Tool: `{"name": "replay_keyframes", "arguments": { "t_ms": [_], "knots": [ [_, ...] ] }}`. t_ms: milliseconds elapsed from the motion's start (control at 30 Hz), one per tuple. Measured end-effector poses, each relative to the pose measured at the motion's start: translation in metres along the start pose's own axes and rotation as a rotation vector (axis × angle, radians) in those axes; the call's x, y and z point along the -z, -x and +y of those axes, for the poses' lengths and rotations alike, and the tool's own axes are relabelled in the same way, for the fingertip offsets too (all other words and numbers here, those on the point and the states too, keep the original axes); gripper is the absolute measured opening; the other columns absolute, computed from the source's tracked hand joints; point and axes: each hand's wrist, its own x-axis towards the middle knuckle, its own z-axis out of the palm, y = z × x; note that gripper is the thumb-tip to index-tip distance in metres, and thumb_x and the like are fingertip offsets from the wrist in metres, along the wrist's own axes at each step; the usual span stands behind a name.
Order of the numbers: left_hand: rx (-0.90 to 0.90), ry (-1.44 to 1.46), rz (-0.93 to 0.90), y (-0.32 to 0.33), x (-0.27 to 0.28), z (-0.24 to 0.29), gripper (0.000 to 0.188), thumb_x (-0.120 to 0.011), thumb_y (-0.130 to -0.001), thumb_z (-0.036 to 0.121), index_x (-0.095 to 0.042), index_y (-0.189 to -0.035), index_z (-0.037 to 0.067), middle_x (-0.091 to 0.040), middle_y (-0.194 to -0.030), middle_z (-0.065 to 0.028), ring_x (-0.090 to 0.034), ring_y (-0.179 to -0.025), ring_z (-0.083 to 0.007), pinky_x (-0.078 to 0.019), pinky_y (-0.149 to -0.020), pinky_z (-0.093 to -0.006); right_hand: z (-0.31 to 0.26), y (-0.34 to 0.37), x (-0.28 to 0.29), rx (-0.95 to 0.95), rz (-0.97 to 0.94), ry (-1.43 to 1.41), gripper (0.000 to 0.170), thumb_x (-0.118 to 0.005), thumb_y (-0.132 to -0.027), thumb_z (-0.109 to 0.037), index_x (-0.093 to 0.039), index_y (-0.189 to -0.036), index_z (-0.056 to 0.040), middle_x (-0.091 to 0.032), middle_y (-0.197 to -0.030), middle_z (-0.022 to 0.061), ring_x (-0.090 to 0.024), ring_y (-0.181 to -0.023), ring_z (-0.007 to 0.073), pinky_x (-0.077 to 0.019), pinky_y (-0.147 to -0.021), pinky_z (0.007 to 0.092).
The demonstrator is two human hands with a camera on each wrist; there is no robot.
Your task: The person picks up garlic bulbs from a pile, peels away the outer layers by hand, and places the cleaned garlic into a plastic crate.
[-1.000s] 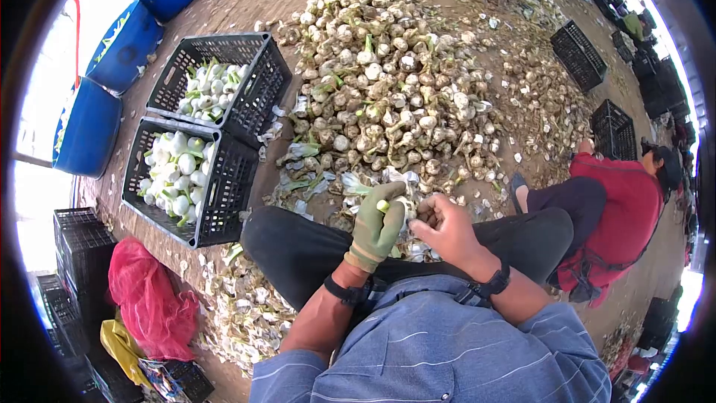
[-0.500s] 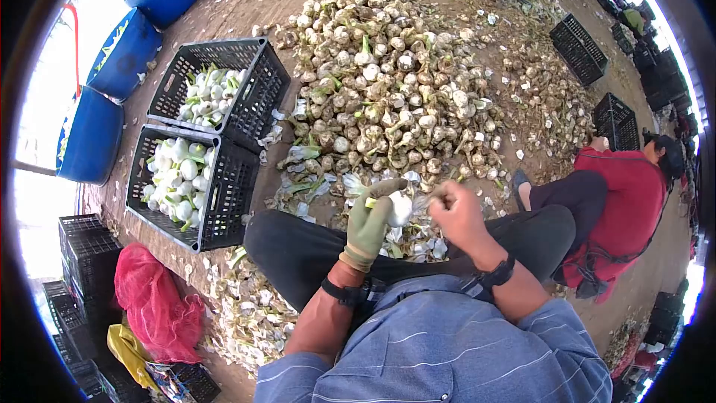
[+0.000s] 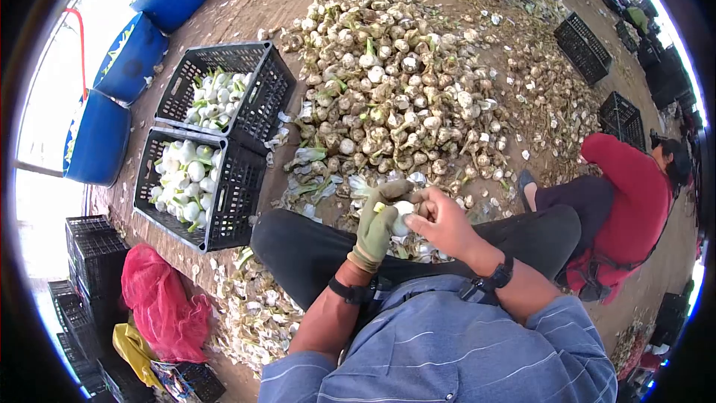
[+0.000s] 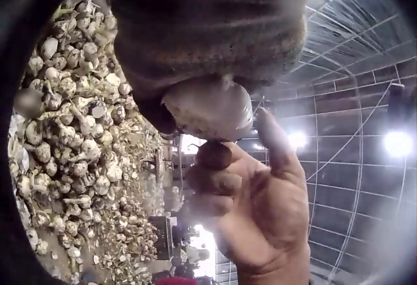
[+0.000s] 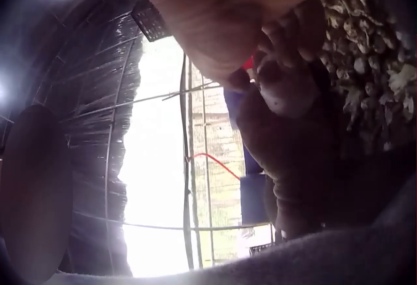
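My left hand (image 3: 373, 230), in a green-grey glove, grips a peeled-looking white garlic bulb (image 3: 401, 227) above my lap. A short cut green stem end (image 3: 380, 208) pokes out between the gloved fingers. My bare right hand (image 3: 452, 233) meets the bulb from the right, thumb and curled fingers at its surface. In the left wrist view the bulb (image 4: 212, 107) shows smooth and white under the glove, with the right fingertips (image 4: 214, 154) right at its lower side. The right wrist view is dark, the bulb (image 5: 287, 92) partly hidden by fingers.
A large heap of unpeeled garlic (image 3: 395, 90) lies in front. Two black crates (image 3: 205, 243) at left hold white bulbs (image 3: 183, 183). Blue tubs (image 3: 101, 138) stand farther left. Loose skins (image 3: 246, 310) litter the floor. A person in red (image 3: 630, 209) sits close at right.
My right hand first drew away to the right, a wisp of skin at its fingers, and has now come back against the bulb. The left hand keeps its hold, the bulb now whiter.
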Motion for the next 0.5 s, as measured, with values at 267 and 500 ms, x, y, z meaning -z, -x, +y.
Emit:
{"name": "replay_keyframes", "arguments": {
  "t_ms": [267, 500],
  "knots": [
    [0.036, 0.067, 0.008, 0.001, 0.005, 0.001, 0.049, -0.042, -0.084, 0.012, -0.048, -0.130, -0.006, -0.058, -0.126, -0.0183, -0.057, -0.114, -0.0257, -0.0441, -0.102, -0.0370, 0.005, -0.001, -0.010, -0.036, 0.019, -0.202, 0.033, -0.063, -0.085, -0.004, -0.050, -0.115, 0.0012, -0.055, -0.073, -0.0010, -0.049, -0.060, 0.0057, -0.0395, -0.053, 0.0229],
    [0.009, 0.149, 0.054, -0.003, 0.003, 0.001, 0.049, -0.048, -0.083, 0.018, -0.051, -0.126, -0.005, -0.058, -0.123, -0.0167, -0.059, -0.110, -0.0244, -0.0465, -0.098, -0.0365, 0.001, 0.004, -0.005, -0.066, 0.064, -0.409, 0.026, -0.060, -0.092, -0.006, -0.049, -0.114, 0.0016, -0.059, -0.083, 0.0022, -0.056, -0.064, 0.0054, -0.0499, -0.051, 0.0220]
  ]
}}
